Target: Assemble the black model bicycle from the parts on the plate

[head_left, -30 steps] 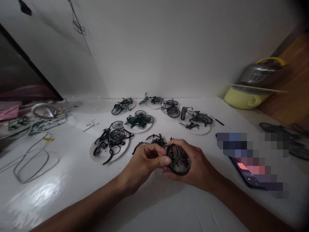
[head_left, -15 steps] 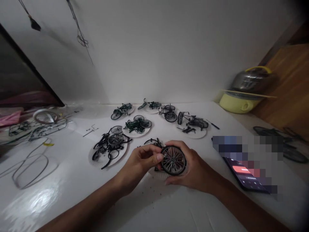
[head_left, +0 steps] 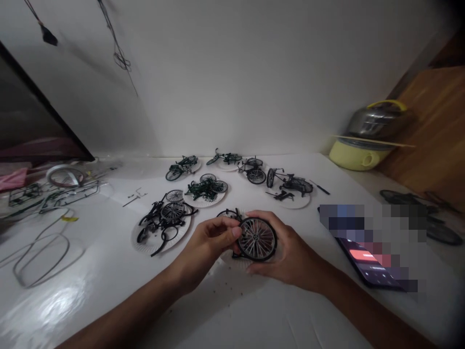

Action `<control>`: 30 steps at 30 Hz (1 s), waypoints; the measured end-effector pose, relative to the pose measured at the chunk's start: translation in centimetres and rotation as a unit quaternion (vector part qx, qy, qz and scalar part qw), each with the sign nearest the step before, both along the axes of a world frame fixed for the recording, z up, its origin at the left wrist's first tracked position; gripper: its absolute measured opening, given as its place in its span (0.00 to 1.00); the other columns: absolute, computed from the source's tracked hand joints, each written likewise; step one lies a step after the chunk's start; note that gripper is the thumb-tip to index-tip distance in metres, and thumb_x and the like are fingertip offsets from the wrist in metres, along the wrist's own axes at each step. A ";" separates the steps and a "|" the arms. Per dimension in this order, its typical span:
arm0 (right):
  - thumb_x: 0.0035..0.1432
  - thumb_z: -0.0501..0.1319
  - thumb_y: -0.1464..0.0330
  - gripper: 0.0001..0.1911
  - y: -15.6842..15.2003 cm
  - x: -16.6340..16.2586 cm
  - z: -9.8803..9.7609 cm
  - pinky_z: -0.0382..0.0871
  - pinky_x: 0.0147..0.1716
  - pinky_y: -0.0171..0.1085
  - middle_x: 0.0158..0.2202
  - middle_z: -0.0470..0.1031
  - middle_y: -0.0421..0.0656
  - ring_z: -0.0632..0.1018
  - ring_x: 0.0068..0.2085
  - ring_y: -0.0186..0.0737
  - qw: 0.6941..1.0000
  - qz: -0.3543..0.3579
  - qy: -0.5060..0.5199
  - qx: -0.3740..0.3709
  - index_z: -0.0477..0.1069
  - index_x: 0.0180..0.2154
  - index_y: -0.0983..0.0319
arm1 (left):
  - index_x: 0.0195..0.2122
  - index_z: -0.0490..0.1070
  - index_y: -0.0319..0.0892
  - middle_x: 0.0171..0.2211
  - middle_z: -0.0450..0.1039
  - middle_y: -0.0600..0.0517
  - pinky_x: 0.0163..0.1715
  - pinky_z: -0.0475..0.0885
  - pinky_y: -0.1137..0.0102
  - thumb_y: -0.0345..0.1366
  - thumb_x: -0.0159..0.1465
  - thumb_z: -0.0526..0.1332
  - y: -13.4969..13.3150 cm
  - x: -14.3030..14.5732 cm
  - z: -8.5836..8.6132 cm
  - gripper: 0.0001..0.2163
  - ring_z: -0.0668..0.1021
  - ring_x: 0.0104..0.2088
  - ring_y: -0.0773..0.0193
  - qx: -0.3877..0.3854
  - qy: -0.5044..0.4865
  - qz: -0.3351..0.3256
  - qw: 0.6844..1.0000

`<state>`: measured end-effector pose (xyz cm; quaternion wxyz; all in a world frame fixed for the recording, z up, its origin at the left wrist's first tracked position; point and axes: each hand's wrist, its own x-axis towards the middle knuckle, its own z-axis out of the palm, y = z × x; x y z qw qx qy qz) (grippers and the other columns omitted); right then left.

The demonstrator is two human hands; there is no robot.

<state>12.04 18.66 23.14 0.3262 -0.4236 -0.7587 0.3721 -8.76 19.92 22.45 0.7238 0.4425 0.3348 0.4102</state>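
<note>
Two hands work over a paper plate (head_left: 228, 259) on the white counter (head_left: 232, 310). Right hand (head_left: 292, 252) cradles a black model bicycle wheel (head_left: 257, 238) from beneath, fingers curled around the rim. Left hand (head_left: 205, 247) grips the wheel's left edge between its fingertips. Wheel now faces up more squarely than a second ago, held over the plate, just near a black model bicycle frame (head_left: 229, 213).
</note>
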 end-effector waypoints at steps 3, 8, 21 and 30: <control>0.45 0.75 0.60 0.41 0.3 0.2 -0.1 0.75 0.49 0.44 0.55 0.74 0.45 0.78 0.51 0.46 0.999 -0.001 0.052 -0.003 0.62 0.58 0.51 | 0.40 0.72 0.34 0.36 0.73 0.47 0.38 0.68 0.70 0.36 0.63 0.68 0.0 0.0 0.2 0.11 0.74 0.34 0.66 -0.006 -0.016 0.000 1.000; 0.48 0.74 0.62 0.47 0.4 0.6 0.1 0.77 0.46 0.45 0.49 0.78 0.43 0.80 0.47 0.45 0.997 -0.003 0.074 -0.025 0.55 0.65 0.51 | 0.40 0.70 0.35 0.34 0.72 0.49 0.35 0.69 0.72 0.36 0.63 0.68 -0.1 -0.2 0.5 0.11 0.73 0.31 0.69 0.001 -0.016 0.005 1.000; 0.42 0.76 0.60 0.45 -0.2 -0.3 0.7 0.75 0.51 0.48 0.51 0.75 0.45 0.79 0.49 0.48 0.998 -0.033 0.037 -0.030 0.58 0.59 0.53 | 0.52 0.71 0.39 0.29 0.68 0.55 0.36 0.71 0.73 0.38 0.62 0.69 -1.5 0.9 0.7 0.19 0.74 0.31 0.68 0.081 0.052 0.045 0.994; 0.54 0.70 0.67 0.38 0.4 -0.2 0.0 0.80 0.41 0.46 0.42 0.80 0.40 0.81 0.38 0.41 0.994 -0.062 0.091 -0.017 0.61 0.64 0.50 | 0.55 0.70 0.39 0.33 0.72 0.51 0.36 0.73 0.69 0.38 0.63 0.67 -1.3 0.9 0.4 0.20 0.76 0.32 0.65 0.115 0.061 0.064 0.989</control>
